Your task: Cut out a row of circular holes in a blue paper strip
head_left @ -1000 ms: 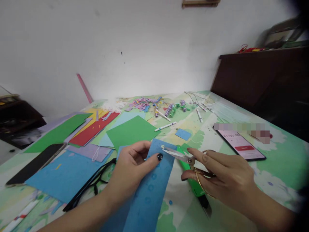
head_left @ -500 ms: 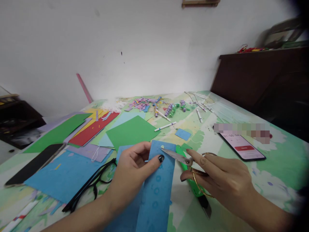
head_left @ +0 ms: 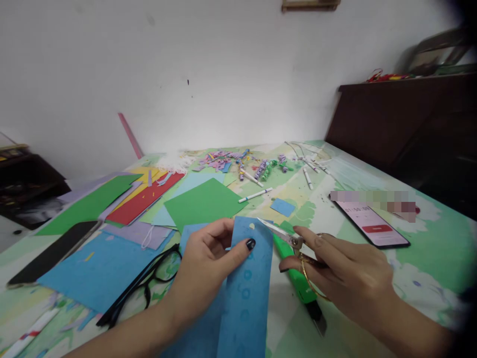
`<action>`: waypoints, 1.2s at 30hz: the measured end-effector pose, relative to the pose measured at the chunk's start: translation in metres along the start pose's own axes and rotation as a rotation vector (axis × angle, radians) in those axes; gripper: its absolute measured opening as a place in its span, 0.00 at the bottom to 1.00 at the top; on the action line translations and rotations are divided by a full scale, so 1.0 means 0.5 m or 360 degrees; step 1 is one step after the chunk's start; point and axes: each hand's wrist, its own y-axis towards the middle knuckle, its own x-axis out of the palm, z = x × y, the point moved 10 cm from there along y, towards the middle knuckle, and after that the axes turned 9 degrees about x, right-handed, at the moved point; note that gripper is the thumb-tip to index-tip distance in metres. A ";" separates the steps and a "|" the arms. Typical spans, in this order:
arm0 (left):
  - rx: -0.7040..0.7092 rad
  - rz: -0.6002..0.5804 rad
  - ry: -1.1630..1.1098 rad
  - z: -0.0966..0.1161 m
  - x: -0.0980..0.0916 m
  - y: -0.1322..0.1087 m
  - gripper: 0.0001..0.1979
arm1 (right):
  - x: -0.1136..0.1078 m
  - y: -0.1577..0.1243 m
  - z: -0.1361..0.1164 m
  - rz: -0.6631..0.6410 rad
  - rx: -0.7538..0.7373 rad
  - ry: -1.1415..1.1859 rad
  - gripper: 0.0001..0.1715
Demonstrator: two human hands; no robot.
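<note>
Patterned tablecloth [head_left: 421, 271]: far edge against white wall [head_left: 242, 74] | Left hand [head_left: 210, 261]: pinching blue paper strip [head_left: 248, 303] near its top edge, at near side | Right hand [head_left: 350, 266]: gripping scissors [head_left: 297, 243], blades across strip's upper right corner, contact unclear | Green cutter [head_left: 301, 287]: lying beneath scissors | Phone [head_left: 367, 223]: beyond right hand, tablecloth exposed between them

Pale, marked wall [head_left: 238, 64], dark cabinet [head_left: 383, 119] at right, dark low shelf [head_left: 40, 166] at left
</note>
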 end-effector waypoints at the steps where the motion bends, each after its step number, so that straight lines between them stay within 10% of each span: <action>1: -0.0002 0.0004 -0.0002 0.000 -0.001 0.000 0.05 | 0.001 0.000 0.003 0.0003 0.0017 0.0007 0.22; 36: 0.0027 0.0028 0.0040 0.007 0.007 0.001 0.08 | 0.007 -0.001 -0.009 -0.0069 -0.0068 -0.0029 0.19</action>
